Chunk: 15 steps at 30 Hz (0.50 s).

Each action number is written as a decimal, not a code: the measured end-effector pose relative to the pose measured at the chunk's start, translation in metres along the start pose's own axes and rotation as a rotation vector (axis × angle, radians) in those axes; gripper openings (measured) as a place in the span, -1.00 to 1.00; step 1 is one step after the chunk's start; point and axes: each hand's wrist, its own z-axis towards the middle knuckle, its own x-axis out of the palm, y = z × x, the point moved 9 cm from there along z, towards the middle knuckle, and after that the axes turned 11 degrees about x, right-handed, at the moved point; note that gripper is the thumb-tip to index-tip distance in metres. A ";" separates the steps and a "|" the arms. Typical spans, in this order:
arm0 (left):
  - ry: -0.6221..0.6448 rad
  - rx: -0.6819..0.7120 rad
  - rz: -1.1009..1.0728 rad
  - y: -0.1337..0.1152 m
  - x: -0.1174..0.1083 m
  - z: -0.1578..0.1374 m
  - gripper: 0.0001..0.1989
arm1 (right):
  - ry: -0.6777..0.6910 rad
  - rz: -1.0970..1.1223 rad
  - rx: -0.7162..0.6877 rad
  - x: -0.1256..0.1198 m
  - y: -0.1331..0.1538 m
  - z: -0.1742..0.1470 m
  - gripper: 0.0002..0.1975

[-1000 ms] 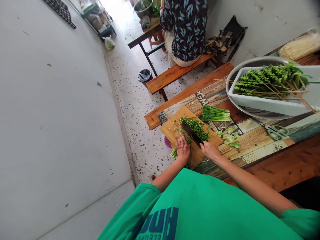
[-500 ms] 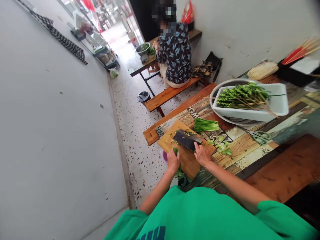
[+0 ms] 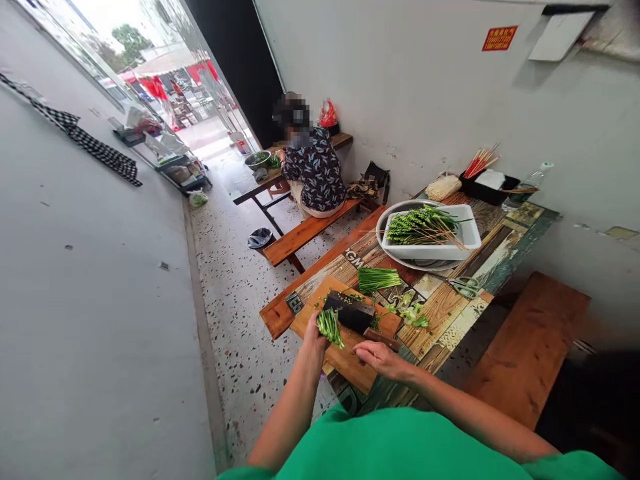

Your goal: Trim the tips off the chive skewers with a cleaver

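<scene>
My left hand (image 3: 313, 337) is closed around a bunch of garlic chives (image 3: 330, 327), holding it over the left side of the wooden cutting board (image 3: 357, 370). A cleaver (image 3: 350, 312) lies flat on the board, its dark blade among small green chopped bits. Just below the cleaver's wooden handle, my right hand (image 3: 383, 359) is off it, with fingers stretched toward the left and nothing visible in them. Another bunch of chives (image 3: 379, 279) lies beyond the board. Leafy scraps (image 3: 413, 312) are scattered to the right of the board.
A white tray (image 3: 470, 233) of skewered greens rests in a metal basin (image 3: 383, 223). Scissors (image 3: 466, 287), a black box of skewers (image 3: 487, 190) and a bottle (image 3: 525, 190) are on the table. Another person (image 3: 315, 170) sits at a farther table. A bench (image 3: 533, 347) stands right.
My right hand has come off the cleaver, which stays on the board. My left hand has raised the chives bunch and turned it over the board. The view has tilted up.
</scene>
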 end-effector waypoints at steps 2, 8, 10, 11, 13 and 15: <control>0.055 -0.092 -0.005 0.011 0.020 -0.011 -0.79 | -0.142 0.024 -0.049 -0.027 0.008 -0.019 -0.55; 0.368 -0.434 -0.102 0.042 0.096 -0.063 -0.32 | -0.422 0.111 -0.052 -0.148 0.028 -0.068 -0.61; 0.401 -0.466 -0.079 0.045 0.105 -0.071 -0.23 | -0.496 0.203 0.008 -0.199 0.026 -0.081 -0.59; 0.411 -0.462 -0.069 0.045 0.105 -0.073 -0.24 | -0.524 0.259 0.050 -0.223 0.022 -0.087 -0.57; 0.425 -0.429 -0.064 0.044 0.101 -0.070 -0.33 | -0.595 0.370 0.097 -0.273 0.015 -0.096 -0.52; 0.393 -0.389 -0.062 0.043 0.084 -0.063 -0.47 | -0.702 0.434 0.073 -0.322 0.008 -0.100 -0.52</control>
